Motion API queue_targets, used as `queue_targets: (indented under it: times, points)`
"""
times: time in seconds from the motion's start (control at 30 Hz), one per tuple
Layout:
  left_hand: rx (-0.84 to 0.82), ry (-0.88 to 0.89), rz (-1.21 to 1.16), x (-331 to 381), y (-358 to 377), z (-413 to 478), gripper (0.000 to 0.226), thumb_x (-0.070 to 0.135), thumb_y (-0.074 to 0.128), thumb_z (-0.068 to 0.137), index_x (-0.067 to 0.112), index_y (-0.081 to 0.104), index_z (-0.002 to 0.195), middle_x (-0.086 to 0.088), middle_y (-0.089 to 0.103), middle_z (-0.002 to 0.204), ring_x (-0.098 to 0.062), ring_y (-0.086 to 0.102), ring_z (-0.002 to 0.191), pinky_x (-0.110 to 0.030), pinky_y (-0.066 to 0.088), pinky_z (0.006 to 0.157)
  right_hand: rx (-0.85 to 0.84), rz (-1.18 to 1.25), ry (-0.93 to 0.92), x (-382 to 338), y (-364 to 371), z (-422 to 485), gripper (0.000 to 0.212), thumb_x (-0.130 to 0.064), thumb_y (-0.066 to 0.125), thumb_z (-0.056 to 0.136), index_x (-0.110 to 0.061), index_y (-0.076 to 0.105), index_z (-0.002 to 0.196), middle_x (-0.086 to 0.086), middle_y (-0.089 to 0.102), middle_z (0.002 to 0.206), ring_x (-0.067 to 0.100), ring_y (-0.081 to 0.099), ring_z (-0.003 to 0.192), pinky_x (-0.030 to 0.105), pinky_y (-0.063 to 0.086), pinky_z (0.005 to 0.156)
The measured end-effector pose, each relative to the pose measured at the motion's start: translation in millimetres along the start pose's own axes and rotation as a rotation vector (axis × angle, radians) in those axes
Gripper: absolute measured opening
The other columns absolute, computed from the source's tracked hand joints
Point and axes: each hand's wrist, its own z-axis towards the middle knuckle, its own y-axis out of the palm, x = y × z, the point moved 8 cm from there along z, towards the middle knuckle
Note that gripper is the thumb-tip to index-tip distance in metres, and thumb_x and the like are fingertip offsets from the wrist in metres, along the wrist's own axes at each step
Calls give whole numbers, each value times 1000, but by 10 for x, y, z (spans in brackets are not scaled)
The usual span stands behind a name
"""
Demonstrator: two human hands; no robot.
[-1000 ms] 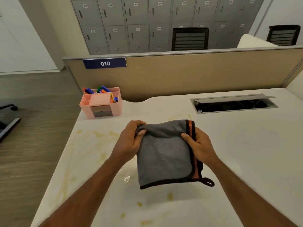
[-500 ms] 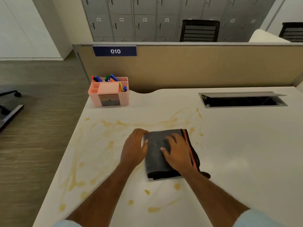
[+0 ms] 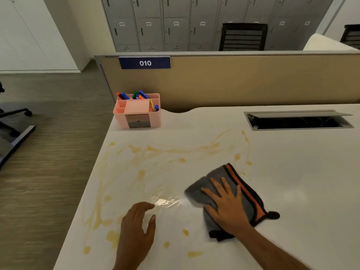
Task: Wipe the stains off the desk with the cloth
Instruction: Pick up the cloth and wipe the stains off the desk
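A folded grey cloth [image 3: 247,190] with an orange and black border lies flat on the white desk [image 3: 292,172]. My right hand [image 3: 226,207] presses down on it with fingers spread. My left hand [image 3: 136,228] hovers just over the desk to the left of the cloth, fingers apart and holding nothing. Yellow-brown stains [image 3: 175,151] run in a band across the desk beyond the cloth. More stains [image 3: 97,217] trail down the left side and dot the near edge. A wet glossy patch [image 3: 165,201] sits between my two hands.
A pink organiser [image 3: 137,112] with coloured pens stands at the desk's far left corner. An open cable tray [image 3: 298,120] is set into the desk at the far right. A tan partition [image 3: 233,82] closes the back. The desk's left edge drops to the floor.
The cloth went from held up in both hands to flat on the desk. It has slid right under my right hand. My left hand let go and moved to the near left.
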Motion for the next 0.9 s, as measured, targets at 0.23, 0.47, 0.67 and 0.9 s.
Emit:
queue_targets:
  times: [0.23, 0.47, 0.67, 0.9]
  points:
    - [-39, -28, 73, -140, 17, -64, 34, 39, 49, 83, 24, 60, 111, 12, 57, 114, -13, 56, 106, -36, 42, 90, -46, -26, 256, 174, -113, 721, 54, -61, 28, 96, -47, 22, 148, -8, 3, 163, 29, -4, 149, 69, -3, 111]
    - [-102, -25, 66, 70, 107, 11, 36, 42, 48, 85, 26, 59, 116, 10, 56, 122, -12, 52, 117, -33, 33, 99, -39, 12, -114, 45, 10, -82, 49, -62, 23, 96, -52, 29, 143, -16, 15, 160, 18, 2, 150, 65, 5, 114]
    - [-159, -43, 74, 88, 144, -45, 40, 36, 58, 83, 23, 57, 121, 8, 55, 125, -16, 50, 119, -37, 35, 100, -12, 19, 255, 508, -175, 375, 52, -61, 29, 96, -45, 33, 145, -9, 13, 162, 24, 0, 150, 66, -5, 113]
    - [-233, -23, 96, 159, 280, -167, 42, 36, 59, 84, 21, 58, 124, 3, 55, 133, -19, 47, 127, -35, 32, 104, -26, 1, -191, -341, 104, -301, 48, -62, 29, 96, -50, 33, 143, -11, 17, 161, 23, 7, 150, 66, 6, 112]
